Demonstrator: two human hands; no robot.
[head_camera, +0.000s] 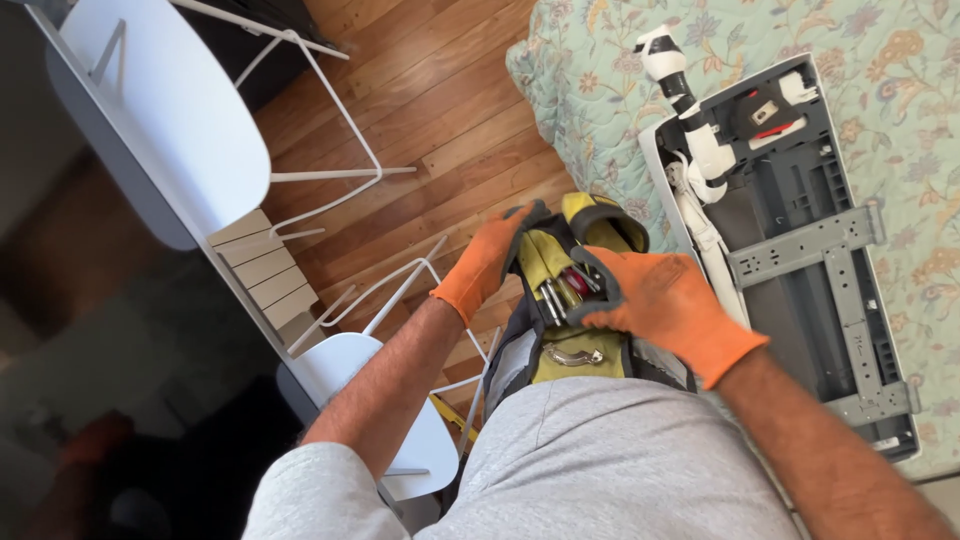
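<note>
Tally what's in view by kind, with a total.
Orange gloved hands: 2, left hand and right hand
Yellow tool bag: 1
White chairs: 2
Air conditioner unit: 1
Floral bedspread: 1
Total: 7

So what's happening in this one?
A person in orange gloves is digging into a yellow and black tool bag at their waist. The left hand holds the bag's edge open, and the right hand has its fingers at the metal tools inside. Whether it has a grip on one is hard to tell. To the right, a grey and white appliance lies back side up on a floral bedspread. White chairs stand on the wooden floor to the left.
</note>
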